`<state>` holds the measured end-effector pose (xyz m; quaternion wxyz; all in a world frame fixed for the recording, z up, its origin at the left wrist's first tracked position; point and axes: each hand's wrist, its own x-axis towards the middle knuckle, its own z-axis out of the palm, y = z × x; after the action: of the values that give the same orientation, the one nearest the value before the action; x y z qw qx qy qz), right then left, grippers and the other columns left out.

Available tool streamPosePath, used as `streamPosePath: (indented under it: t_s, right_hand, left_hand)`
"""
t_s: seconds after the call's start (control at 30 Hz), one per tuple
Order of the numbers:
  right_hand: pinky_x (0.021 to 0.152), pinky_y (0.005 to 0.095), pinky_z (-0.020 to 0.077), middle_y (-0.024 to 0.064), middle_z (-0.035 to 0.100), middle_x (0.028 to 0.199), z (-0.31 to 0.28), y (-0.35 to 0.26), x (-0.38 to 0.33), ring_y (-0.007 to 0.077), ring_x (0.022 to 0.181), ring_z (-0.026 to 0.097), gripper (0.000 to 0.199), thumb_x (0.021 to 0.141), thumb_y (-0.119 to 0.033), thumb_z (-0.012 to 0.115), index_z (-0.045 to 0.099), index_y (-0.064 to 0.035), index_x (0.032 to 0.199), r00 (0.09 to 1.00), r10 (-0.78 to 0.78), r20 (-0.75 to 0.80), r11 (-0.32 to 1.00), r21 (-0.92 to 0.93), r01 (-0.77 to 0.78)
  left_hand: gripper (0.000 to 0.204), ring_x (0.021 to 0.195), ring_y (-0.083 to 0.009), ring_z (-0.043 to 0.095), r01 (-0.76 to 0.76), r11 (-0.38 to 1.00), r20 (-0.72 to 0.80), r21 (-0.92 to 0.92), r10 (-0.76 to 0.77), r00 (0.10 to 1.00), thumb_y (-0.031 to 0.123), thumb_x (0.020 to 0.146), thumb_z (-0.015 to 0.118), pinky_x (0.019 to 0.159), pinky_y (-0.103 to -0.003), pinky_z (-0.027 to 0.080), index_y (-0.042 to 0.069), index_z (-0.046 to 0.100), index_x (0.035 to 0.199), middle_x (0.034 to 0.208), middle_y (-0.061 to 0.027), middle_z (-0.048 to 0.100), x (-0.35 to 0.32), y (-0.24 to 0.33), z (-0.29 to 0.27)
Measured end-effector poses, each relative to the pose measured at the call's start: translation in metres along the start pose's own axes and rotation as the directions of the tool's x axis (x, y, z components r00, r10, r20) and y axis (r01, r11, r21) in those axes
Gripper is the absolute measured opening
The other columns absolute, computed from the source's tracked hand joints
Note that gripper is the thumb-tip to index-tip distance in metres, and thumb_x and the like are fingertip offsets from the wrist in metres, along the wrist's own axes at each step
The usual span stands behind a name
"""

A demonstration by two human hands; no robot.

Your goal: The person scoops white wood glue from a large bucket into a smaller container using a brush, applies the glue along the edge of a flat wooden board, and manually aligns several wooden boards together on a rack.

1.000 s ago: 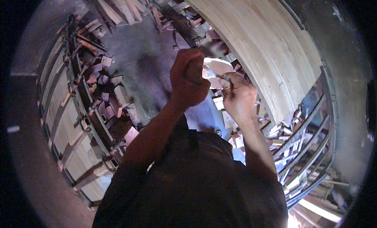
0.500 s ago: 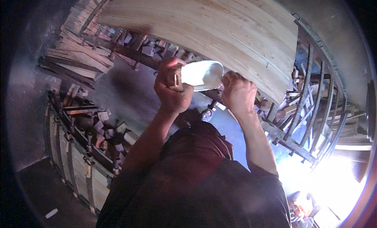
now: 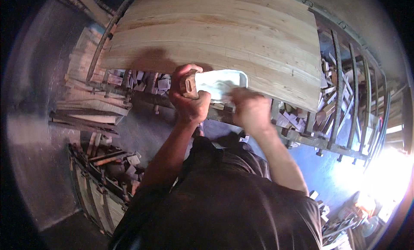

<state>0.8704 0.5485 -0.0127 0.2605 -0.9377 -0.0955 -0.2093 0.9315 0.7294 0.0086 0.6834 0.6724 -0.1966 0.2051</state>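
My left hand (image 3: 192,107) is closed around a brown, slotted end piece (image 3: 189,86) of a white, open-topped oblong container (image 3: 215,84). Its thumb lies along the near side. The container is held over the near edge of a broad pale wooden panel (image 3: 224,30), and its inside is bright and partly washed out. At its near right rim is my right hand (image 3: 252,107), smeared by motion, the fingertips at or over the opening. Whether those fingers hold anything does not show.
Metal racks with bars (image 3: 338,90) flank the panel, and wood offcuts (image 3: 293,120) lie beneath it. Stacked boards (image 3: 92,110) stand at left. A clamped frame (image 3: 92,198) holding offcuts is at lower left. Strong glare (image 3: 388,174) comes from the right.
My right hand has moved left, from beside the container's right end to its near rim, and is now blurred. My left hand keeps its grip. The whole view has turned slightly.
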Motion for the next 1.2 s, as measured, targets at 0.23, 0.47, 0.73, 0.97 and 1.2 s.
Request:
streamPosePath:
  t_s: [0.23,0.47,0.73,0.97,1.2]
  right_hand:
    - [0.071,0.0433,0.0583,0.0122,0.072,0.085,0.048,-0.048,0.065,0.0315,0.078,0.072,0.011,0.080,-0.002,0.065,0.072,-0.0066,0.087,0.987,0.158,-0.002,0.986,-0.051,-0.158]
    - [0.060,0.0427,0.0555,0.0079,0.066,0.075,0.099,-0.067,0.114,0.0278,0.068,0.069,0.026,0.077,-0.007,0.067,0.069,-0.0081,0.103,0.979,0.197,-0.054,0.889,-0.411,-0.202]
    - [0.060,0.0469,0.0546,0.0131,0.068,0.078,0.114,-0.069,0.129,0.0344,0.065,0.069,0.005,0.083,-0.012,0.066,0.068,-0.0088,0.087,0.889,0.449,-0.091,0.813,-0.372,-0.449]
    - [0.066,0.0495,0.0557,0.0160,0.071,0.081,0.093,-0.056,0.142,0.0357,0.074,0.072,0.012,0.090,-0.016,0.064,0.064,-0.0075,0.081,0.726,0.678,-0.112,0.673,-0.301,-0.675]
    - [0.055,0.0406,0.0559,0.0167,0.071,0.075,0.097,-0.028,0.148,0.0306,0.066,0.072,0.016,0.091,-0.017,0.064,0.067,-0.0057,0.080,0.769,0.590,-0.246,0.781,-0.066,-0.621]
  left_hand:
    - [0.066,0.106,-0.0203,0.060,0.032,0.982,0.124,-0.187,-0.008,0.992,-0.013,0.064,0.055,0.098,-0.035,0.048,0.000,0.049,0.129,0.117,-0.0151,0.063,0.058,-0.051,-0.031]
    - [0.062,0.100,-0.0239,0.060,0.000,0.972,0.171,-0.233,0.041,0.985,-0.009,0.061,0.057,0.094,-0.036,0.048,-0.001,0.055,0.122,0.110,-0.0153,0.061,0.116,-0.097,-0.068]
    - [0.069,0.106,-0.0241,0.062,-0.021,0.976,0.271,-0.216,0.081,0.959,-0.008,0.063,0.050,0.100,-0.037,0.048,-0.001,0.050,0.131,0.116,-0.0175,0.062,0.141,-0.124,-0.074]
    - [0.066,0.107,-0.0238,0.060,-0.066,0.964,0.314,-0.258,0.149,0.938,-0.009,0.064,0.054,0.099,-0.038,0.048,0.000,0.051,0.130,0.116,-0.0170,0.061,0.155,-0.142,-0.069]
    - [0.071,0.108,-0.0232,0.059,-0.018,0.983,0.404,-0.183,0.092,0.910,-0.008,0.065,0.053,0.100,-0.037,0.046,0.001,0.048,0.135,0.118,-0.0181,0.061,0.170,-0.159,-0.054]
